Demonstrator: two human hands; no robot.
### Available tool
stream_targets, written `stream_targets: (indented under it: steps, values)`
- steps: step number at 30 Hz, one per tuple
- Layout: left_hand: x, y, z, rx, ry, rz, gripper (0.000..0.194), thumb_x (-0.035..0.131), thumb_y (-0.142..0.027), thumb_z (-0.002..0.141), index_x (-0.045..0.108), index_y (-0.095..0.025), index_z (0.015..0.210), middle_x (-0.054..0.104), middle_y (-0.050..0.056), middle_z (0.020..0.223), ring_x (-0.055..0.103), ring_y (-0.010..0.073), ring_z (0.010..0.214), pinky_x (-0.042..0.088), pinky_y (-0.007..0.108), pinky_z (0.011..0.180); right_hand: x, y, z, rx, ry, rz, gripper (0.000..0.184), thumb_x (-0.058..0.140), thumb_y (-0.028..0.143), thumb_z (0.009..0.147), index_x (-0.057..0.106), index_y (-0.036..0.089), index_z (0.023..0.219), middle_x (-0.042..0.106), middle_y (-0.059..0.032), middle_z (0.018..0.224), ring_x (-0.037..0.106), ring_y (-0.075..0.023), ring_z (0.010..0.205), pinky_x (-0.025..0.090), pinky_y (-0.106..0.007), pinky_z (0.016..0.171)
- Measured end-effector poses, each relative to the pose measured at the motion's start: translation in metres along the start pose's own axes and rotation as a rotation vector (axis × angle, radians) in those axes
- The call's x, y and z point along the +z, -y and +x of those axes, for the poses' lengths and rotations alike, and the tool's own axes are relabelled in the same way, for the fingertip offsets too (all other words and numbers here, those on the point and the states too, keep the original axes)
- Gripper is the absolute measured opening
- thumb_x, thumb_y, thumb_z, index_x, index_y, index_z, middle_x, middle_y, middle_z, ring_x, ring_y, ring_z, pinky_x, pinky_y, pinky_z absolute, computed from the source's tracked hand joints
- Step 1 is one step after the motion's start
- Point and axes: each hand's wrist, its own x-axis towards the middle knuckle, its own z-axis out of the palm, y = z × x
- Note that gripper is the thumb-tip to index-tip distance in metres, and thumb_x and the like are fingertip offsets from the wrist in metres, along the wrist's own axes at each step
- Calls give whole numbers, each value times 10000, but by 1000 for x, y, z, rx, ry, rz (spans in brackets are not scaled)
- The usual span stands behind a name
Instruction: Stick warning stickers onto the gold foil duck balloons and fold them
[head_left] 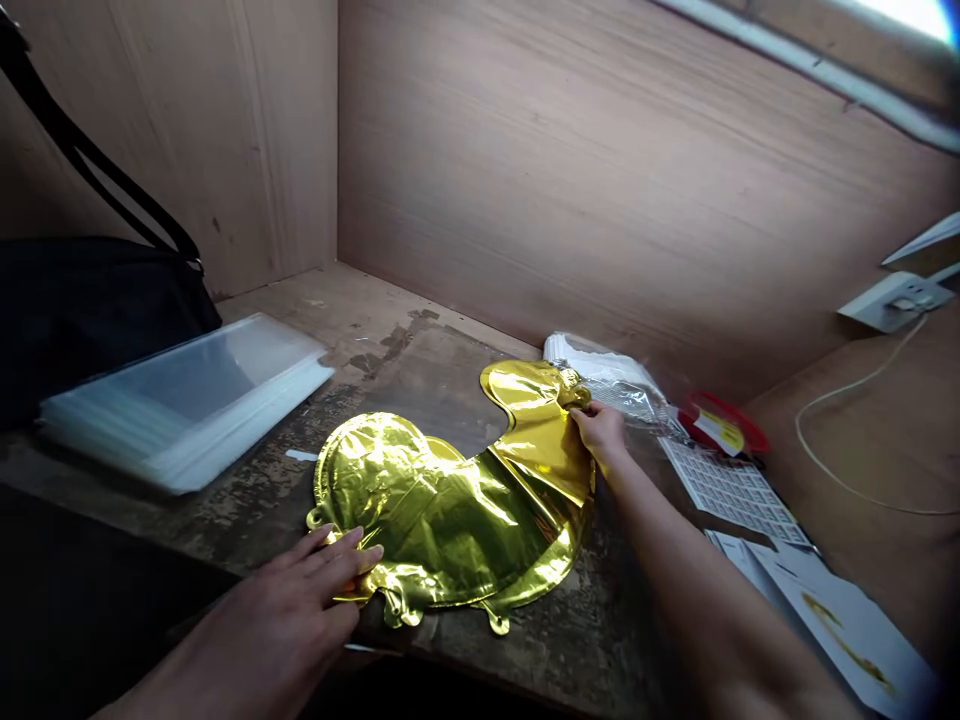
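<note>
1. Left hand (289,605): open, fingers spread & nearly flat, tips on lower-left edge of gold foil balloon (442,525). Pressing on it, no visible grip.
2. Right hand (602,435): mostly closed, fingers pinching foil at balloon's upper right, by the fold. Exact finger position partly hidden.
3. Balloon: flat, deflated, heavily creased, lying on tabletop (442,385) btwn both hands. Wide rounded part at lower left, narrower part folded over at upper right, small foil tabs along edges. Full outline hard to tell w/ the fold.
4. Tabletop: dark worn wood, stained & patchy. Plywood walls (600,170) rise behind & to the left.
5. Left of balloon: stack of clear plastic sleeves (180,405), near but not touching it. Black bag (90,320) just behind stack, w/ black strap (97,150) running up against wall.
6. Behind right hand: white pack in crinkled clear plastic (607,375), just beside balloon's top.
7. Right of that: round red item w/ yellow label (720,425), and sheet of small printed labels (727,490) next to it. White printed card w/ gold marks (847,630) lies lower right, near right forearm.
8. Far right: white wall socket (892,300), white cable (840,450) looping down over lighter wood surface.
</note>
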Motion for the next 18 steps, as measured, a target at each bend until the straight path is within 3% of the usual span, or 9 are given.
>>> stream_targets:
  steps: [3, 6, 7, 9, 11, 12, 15, 16, 18]
  values:
    - [-2, 0, 0, -18, 53, 11, 68, 655, -264, 830, 714, -294, 843, 681, -47, 1263, 600, 171, 1199, 310, 282, 1122, -3, 8, -6, -1, -61, -76, 335, 595, 343, 938, 579, 166, 1222, 590, -93, 1249, 607, -240, 1067, 518, -456, 898]
    - [-8, -5, 0, -37, 118, 11, 116, 642, -200, 833, 713, -283, 872, 674, -33, 1270, 595, 186, 1208, 307, 332, 1134, -5, 40, -48, -130, -15, -85, 310, 540, 317, 949, 609, 127, 1183, 592, -157, 1251, 550, -284, 1152, 412, -515, 1007]
    - [-13, -8, 1, -39, 135, 17, 120, 634, -180, 834, 711, -269, 858, 673, -18, 1270, 595, 202, 1206, 309, 361, 1134, -6, 53, -73, -198, 63, -69, 298, 526, 323, 945, 644, 124, 1133, 617, -168, 1215, 549, -289, 1148, 397, -495, 1020]
    - [-24, -19, 4, -47, 162, 19, 130, 600, -149, 849, 692, -231, 808, 652, 18, 1292, 585, 232, 1204, 311, 418, 1131, -9, 80, -130, -348, 329, -13, 234, 634, 386, 867, 712, 214, 1006, 700, -71, 1065, 617, -237, 1026, 463, -376, 948]
    - [-38, -31, 9, -85, 180, -37, 182, 534, -139, 895, 669, -217, 801, 631, 30, 1291, 585, 221, 1168, 340, 422, 1102, -15, 103, -186, -591, 739, 78, 384, 734, 394, 796, 671, 252, 1148, 700, -42, 1093, 631, -209, 988, 489, -316, 869]
    - [-44, -36, 11, -120, 196, -93, 196, 508, -149, 915, 666, -224, 829, 634, 23, 1253, 587, 204, 1132, 386, 389, 1050, -18, 112, -208, -679, 845, 121, 380, 753, 379, 789, 673, 233, 1130, 712, -46, 1041, 634, -205, 952, 490, -301, 820]
    - [-59, -50, 14, -276, 288, -289, 205, 493, -189, 940, 665, -248, 846, 667, -9, 972, 622, 147, 922, 473, 274, 796, -19, 123, -244, -633, 938, 157, 57, 669, 234, 854, 698, 186, 864, 691, -18, 769, 610, -154, 724, 449, -260, 659]
    - [-62, -53, 13, -323, 316, -312, 190, 511, -200, 936, 667, -251, 841, 667, -21, 893, 627, 140, 862, 471, 270, 771, -17, 123, -247, -554, 959, 158, 94, 636, 202, 864, 685, 181, 787, 663, -3, 697, 582, -134, 651, 424, -246, 607]
    - [-67, -58, 8, -381, 302, -220, 115, 567, -225, 915, 679, -244, 902, 686, -22, 853, 640, 160, 844, 452, 332, 885, -11, 119, -245, -382, 1034, 185, 150, 605, 195, 867, 668, 179, 732, 618, 17, 627, 526, -106, 569, 380, -223, 533]
